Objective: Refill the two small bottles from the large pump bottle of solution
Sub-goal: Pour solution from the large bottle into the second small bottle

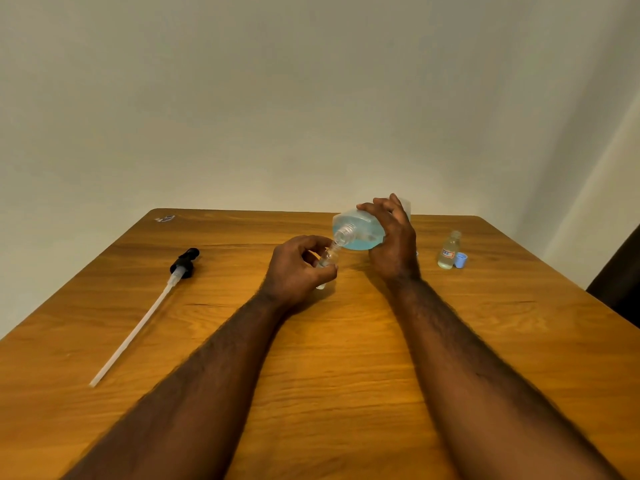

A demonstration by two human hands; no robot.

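As you poured, necks met.
Your right hand (393, 244) gripped the large bottle (360, 230) (tipped leftward), left hand (294, 268) pinching the small bottle (329, 258).

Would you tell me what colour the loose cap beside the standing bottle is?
The cap is light blue; head view.

Single head-worn wide-angle view, looks forward and down across the wooden table (346, 375), close above its near edge, pale wall (311, 98) fills the upper part
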